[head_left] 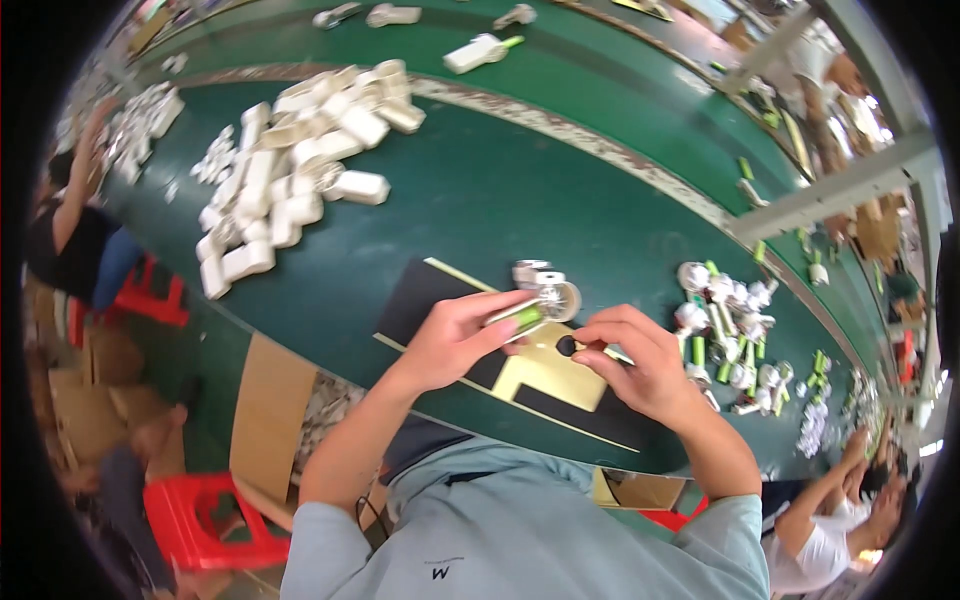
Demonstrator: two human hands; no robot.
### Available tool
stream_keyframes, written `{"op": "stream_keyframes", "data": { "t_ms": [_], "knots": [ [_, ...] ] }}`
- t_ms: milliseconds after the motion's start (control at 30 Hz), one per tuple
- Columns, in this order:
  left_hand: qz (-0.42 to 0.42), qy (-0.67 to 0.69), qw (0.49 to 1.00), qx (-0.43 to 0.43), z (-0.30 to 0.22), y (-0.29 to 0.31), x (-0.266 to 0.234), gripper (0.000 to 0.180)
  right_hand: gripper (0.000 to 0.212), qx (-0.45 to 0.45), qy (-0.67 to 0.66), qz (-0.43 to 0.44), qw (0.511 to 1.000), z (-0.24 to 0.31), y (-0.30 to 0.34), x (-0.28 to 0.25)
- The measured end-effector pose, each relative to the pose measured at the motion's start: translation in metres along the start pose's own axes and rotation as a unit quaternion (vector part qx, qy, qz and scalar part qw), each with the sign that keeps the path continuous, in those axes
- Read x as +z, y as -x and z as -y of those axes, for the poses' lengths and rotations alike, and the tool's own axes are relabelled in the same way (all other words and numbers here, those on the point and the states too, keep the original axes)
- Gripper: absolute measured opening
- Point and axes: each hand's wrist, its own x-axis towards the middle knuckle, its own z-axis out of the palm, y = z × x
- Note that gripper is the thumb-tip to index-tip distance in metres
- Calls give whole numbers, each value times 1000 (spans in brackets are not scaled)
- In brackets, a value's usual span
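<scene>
My left hand (460,335) is closed round a small handheld fan body with a round spoked head (559,301) and a green cylinder (525,318) in its handle. My thumb lies along the green cylinder. Just right of it, my right hand (635,355) pinches a small round black part (567,346) between thumb and fingers, apart from the fan body. Both hands are above a black and pale-yellow mat (540,375). Beyond the fan head sits a small white and silvery part (530,270), partly hidden.
A heap of white plastic housings (290,170) lies on the green table (470,190) at the left. To the right is a pile of white units with green cylinders (730,330). Past a pale divider (560,130) runs another green surface. A red stool (210,520) stands lower left; people sit at both sides.
</scene>
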Motion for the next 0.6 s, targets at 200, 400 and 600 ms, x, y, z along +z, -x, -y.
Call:
{"op": "stream_keyframes", "data": {
  "t_ms": [200,400,600],
  "knots": [
    [-9,-5,1000,13,4,6,-5,42,25,-112,68,-14,991,3,-41,23],
    [-3,21,999,37,5,8,-9,43,20,-153,132,72,977,5,-56,29],
    [2,-30,999,28,-1,10,-8,43,19,-167,182,125,961,8,-66,27]
  ]
}}
